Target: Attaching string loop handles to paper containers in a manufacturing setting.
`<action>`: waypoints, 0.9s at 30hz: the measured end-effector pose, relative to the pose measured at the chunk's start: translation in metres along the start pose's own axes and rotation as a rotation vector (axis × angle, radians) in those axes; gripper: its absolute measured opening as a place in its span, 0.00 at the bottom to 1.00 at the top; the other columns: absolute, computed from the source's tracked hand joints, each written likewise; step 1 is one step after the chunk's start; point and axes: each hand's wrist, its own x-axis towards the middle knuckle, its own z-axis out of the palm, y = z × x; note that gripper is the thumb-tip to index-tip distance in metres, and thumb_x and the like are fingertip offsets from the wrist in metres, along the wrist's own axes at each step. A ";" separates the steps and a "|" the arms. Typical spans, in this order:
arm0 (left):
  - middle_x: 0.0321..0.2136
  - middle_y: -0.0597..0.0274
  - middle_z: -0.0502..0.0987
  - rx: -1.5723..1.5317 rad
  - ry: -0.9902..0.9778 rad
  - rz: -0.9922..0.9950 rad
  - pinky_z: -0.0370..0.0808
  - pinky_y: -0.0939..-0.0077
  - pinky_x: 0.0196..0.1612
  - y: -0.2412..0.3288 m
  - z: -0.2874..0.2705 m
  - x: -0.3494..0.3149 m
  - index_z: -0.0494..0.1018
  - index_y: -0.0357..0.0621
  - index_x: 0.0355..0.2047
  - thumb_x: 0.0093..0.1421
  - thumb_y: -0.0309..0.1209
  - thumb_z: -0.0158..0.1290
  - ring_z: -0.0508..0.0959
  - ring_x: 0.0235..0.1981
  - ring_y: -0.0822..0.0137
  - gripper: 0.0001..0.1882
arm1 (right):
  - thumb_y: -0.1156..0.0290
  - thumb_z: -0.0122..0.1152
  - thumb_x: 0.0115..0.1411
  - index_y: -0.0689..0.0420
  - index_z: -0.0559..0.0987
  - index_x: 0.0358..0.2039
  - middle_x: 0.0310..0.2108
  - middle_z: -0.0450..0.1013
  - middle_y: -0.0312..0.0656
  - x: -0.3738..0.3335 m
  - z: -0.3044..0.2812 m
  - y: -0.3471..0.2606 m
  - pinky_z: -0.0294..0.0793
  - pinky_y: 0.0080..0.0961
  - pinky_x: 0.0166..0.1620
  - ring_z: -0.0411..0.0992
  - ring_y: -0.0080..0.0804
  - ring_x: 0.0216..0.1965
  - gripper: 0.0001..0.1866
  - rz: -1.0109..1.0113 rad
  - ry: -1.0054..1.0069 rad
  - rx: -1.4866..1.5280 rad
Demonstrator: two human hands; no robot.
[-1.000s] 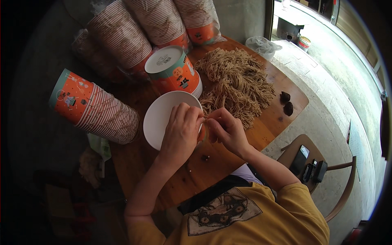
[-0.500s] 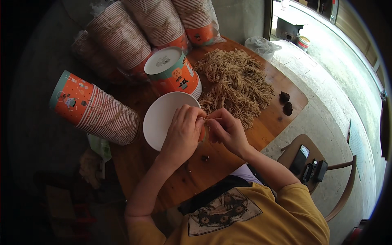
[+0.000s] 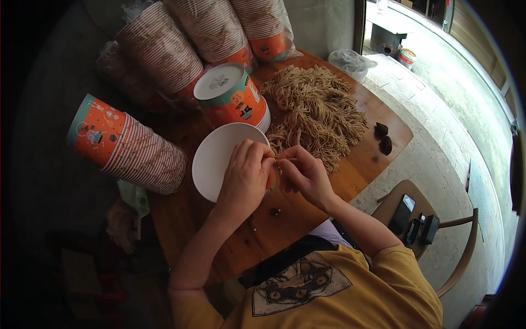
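The white-lined paper bucket (image 3: 210, 162) sits before the person on the wooden table (image 3: 235, 247), mouth toward the viewer, presumably to present its rim; the left hand (image 3: 245, 170) curls over that rim, its exact grip hidden, while the right hand (image 3: 304, 175) pinches what looks like a pale strand (image 3: 278, 159). Counted: one tangled cord heap (image 3: 320, 115), probably set for easy reach; one inverted bucket stack (image 3: 233, 98); one leaning bucket stack (image 3: 134, 145); at least four bagged stacks (image 3: 208, 27); two dark lumps (image 3: 382, 130)
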 end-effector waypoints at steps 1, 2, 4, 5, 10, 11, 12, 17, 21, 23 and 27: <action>0.32 0.55 0.69 0.002 0.001 0.004 0.68 0.63 0.40 0.000 0.000 0.000 0.67 0.37 0.34 0.57 0.21 0.51 0.71 0.36 0.54 0.05 | 0.69 0.49 0.66 0.60 0.70 0.36 0.17 0.71 0.35 0.000 0.000 -0.001 0.66 0.15 0.21 0.68 0.16 0.17 0.07 -0.002 0.009 0.001; 0.32 0.55 0.69 0.002 0.002 0.004 0.68 0.63 0.40 0.000 0.000 0.000 0.67 0.37 0.34 0.57 0.21 0.51 0.71 0.36 0.54 0.05 | 0.69 0.50 0.65 0.60 0.69 0.35 0.17 0.71 0.35 0.000 0.000 -0.002 0.66 0.15 0.20 0.68 0.16 0.17 0.07 -0.004 0.018 0.002; 0.32 0.55 0.69 0.098 0.041 0.048 0.68 0.62 0.40 0.002 -0.001 0.001 0.67 0.38 0.33 0.56 0.20 0.51 0.71 0.36 0.54 0.05 | 0.69 0.50 0.65 0.60 0.69 0.35 0.17 0.71 0.35 0.000 0.000 0.002 0.66 0.15 0.20 0.68 0.16 0.17 0.07 -0.011 0.025 -0.009; 0.32 0.55 0.69 0.099 0.041 0.048 0.68 0.62 0.40 0.003 -0.001 0.001 0.67 0.38 0.33 0.56 0.20 0.51 0.71 0.36 0.54 0.05 | 0.69 0.50 0.65 0.59 0.69 0.35 0.17 0.71 0.35 0.001 0.000 0.003 0.66 0.15 0.20 0.68 0.16 0.16 0.07 -0.017 0.033 -0.020; 0.32 0.55 0.64 0.209 -0.010 0.103 0.67 0.61 0.40 0.003 -0.003 -0.001 0.67 0.40 0.36 0.52 0.17 0.50 0.68 0.36 0.55 0.11 | 0.69 0.50 0.65 0.60 0.69 0.35 0.16 0.71 0.35 0.000 0.000 0.003 0.65 0.14 0.20 0.68 0.16 0.16 0.07 -0.036 0.023 -0.025; 0.32 0.55 0.64 0.209 -0.009 0.103 0.67 0.61 0.40 0.003 -0.003 -0.001 0.67 0.40 0.36 0.52 0.17 0.50 0.68 0.36 0.55 0.11 | 0.69 0.50 0.65 0.60 0.69 0.35 0.16 0.71 0.35 0.001 0.000 0.003 0.65 0.14 0.20 0.68 0.16 0.16 0.07 -0.042 0.020 -0.031; 0.32 0.56 0.64 0.212 -0.004 0.099 0.67 0.61 0.41 0.002 -0.002 -0.002 0.68 0.40 0.36 0.51 0.17 0.50 0.68 0.36 0.56 0.11 | 0.69 0.50 0.65 0.60 0.69 0.35 0.16 0.71 0.35 0.000 0.000 0.003 0.65 0.14 0.20 0.68 0.16 0.16 0.07 -0.043 0.019 -0.031; 0.32 0.56 0.64 0.177 0.023 0.084 0.67 0.61 0.41 0.000 0.001 0.000 0.67 0.40 0.36 0.53 0.17 0.50 0.68 0.36 0.55 0.10 | 0.68 0.50 0.65 0.59 0.69 0.35 0.16 0.71 0.35 -0.001 0.001 0.002 0.65 0.15 0.19 0.68 0.16 0.16 0.08 -0.041 0.025 -0.036; 0.32 0.54 0.66 0.171 0.067 0.079 0.67 0.60 0.41 -0.001 0.002 0.001 0.64 0.39 0.34 0.56 0.19 0.50 0.68 0.36 0.54 0.07 | 0.68 0.49 0.65 0.59 0.69 0.35 0.16 0.71 0.35 -0.002 0.000 0.004 0.65 0.15 0.20 0.68 0.16 0.16 0.07 -0.041 0.026 -0.056; 0.33 0.54 0.66 0.180 0.065 0.075 0.67 0.60 0.41 -0.001 0.002 0.001 0.64 0.39 0.33 0.57 0.20 0.50 0.68 0.36 0.53 0.06 | 0.69 0.48 0.65 0.59 0.69 0.35 0.16 0.72 0.35 -0.003 0.001 0.003 0.66 0.15 0.21 0.68 0.16 0.17 0.07 -0.059 0.010 -0.166; 0.31 0.55 0.67 0.107 0.098 0.018 0.67 0.60 0.39 0.001 0.002 -0.001 0.65 0.38 0.32 0.56 0.20 0.51 0.69 0.36 0.52 0.05 | 0.69 0.47 0.66 0.59 0.69 0.35 0.17 0.71 0.34 -0.007 0.003 0.009 0.66 0.16 0.22 0.68 0.17 0.17 0.07 -0.121 -0.023 -0.155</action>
